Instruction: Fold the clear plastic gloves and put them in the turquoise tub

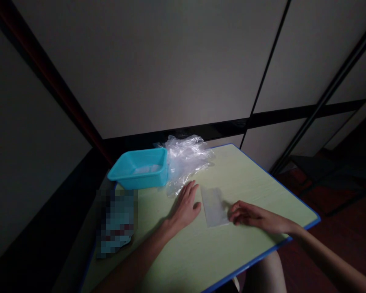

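Note:
A flat translucent plastic bag (pixel 214 207) lies on the pale green table (pixel 183 260), between my two hands. Just left of it is my left hand (pixel 186 205), held over the tabletop with fingers stretched out and the thumb apart; nothing is in it. My right hand (pixel 247 214) is at the bag's right edge, fingers loosely curled and apart. Whether its fingertips touch the bag I cannot tell. Beyond my left hand, a heap of crumpled clear plastic bags (pixel 189 156) rests against a turquoise basin (pixel 140 181), which has some whitish flat pieces (pixel 147 169) inside.
At the table's left edge lies a blurred-out item (pixel 117 224) in light teal and dark colours. A blue rim (pixel 315 219) runs round the table. Pale cabinet doors (pixel 171 73) with dark strips stand behind it. My knee (pixel 266 272) shows below the front edge.

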Motion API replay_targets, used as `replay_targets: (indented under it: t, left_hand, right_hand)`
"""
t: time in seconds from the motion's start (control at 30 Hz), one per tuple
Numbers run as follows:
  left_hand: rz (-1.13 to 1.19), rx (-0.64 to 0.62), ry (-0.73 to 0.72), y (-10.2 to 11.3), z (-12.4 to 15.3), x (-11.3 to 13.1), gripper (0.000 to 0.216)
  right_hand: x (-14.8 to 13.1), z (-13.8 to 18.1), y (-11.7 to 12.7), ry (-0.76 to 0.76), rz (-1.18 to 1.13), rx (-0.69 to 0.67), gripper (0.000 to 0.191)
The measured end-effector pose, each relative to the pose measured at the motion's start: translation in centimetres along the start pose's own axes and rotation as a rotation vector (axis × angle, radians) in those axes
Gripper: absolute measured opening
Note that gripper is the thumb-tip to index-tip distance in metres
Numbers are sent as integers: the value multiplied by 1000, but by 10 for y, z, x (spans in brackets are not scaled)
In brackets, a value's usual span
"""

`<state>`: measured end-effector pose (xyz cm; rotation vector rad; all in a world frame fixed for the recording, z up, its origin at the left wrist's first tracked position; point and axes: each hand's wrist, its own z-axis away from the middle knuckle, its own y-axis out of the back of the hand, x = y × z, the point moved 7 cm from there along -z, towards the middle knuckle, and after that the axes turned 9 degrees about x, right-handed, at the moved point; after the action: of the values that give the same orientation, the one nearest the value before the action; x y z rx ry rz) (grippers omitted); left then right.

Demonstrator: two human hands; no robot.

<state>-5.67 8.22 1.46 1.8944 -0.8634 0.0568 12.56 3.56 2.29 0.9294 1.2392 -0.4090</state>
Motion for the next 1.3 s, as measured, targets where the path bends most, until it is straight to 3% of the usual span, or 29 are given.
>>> replay_targets:
  t: [0.1, 0.2, 0.33, 0.43, 0.83, 1.3]
  left_hand:
    - [51, -52, -54, 3, 2, 10, 48]
    - [137, -190, -216, 5, 9, 32, 47]
    - [163, -402, -465, 1, 25, 62, 55]
    - [150, -498, -563, -5, 33, 73, 61]
    - [102, -594, -609, -15, 38, 74, 71]
    - [52, -610, -652, -18, 40, 76, 70]
  right_hand:
    - [-5, 2, 3, 44, 173, 85, 22]
    - [-6, 4, 8, 146, 401, 195, 25]
    - [-3, 14, -4, 283, 600, 186, 27]
    - [-1, 21, -11, 335, 682, 201, 26]
    - [-1, 21, -21, 432, 830, 152, 32]
    - [-1, 22, -20, 391, 801, 154, 30]
